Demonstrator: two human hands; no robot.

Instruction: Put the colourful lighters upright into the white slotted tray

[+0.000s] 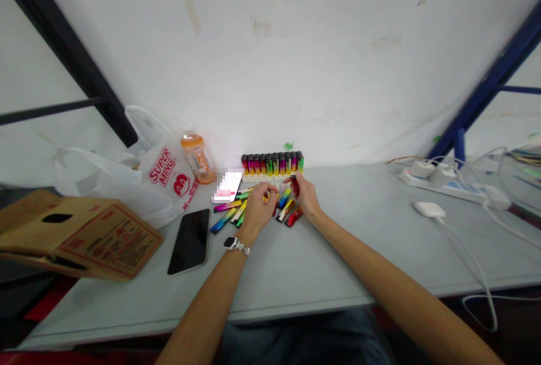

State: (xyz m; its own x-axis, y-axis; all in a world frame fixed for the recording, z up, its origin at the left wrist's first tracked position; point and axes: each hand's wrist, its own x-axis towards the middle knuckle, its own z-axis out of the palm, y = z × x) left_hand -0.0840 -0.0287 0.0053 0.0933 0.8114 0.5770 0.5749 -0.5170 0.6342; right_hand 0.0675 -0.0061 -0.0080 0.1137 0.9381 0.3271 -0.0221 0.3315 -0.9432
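My right hand [307, 199] is closed around a dark red lighter [295, 186], held upright between thumb and fingers just in front of the standing lighters. My left hand [258, 208], with a silver watch on its wrist, hovers over loose lighters; its thumb and fingers curl together, and whatever they may hold is too small to make out. Several lighters with black tops [273, 164] stand upright in rows in a pale holder [257, 178] against the wall. Multicoloured lighters [224, 218] lie loose left of my left hand, and a red lighter [294, 216] lies between the hands with others.
A black phone [189, 241] lies left of the lighters, near a cardboard box [105, 238]. Behind are a white plastic bag [146, 185], an orange drink bottle [198, 156] and a partly blurred white card [228, 186]. To the right sit a power strip [456, 187] and a white charger [429, 209] with cables.
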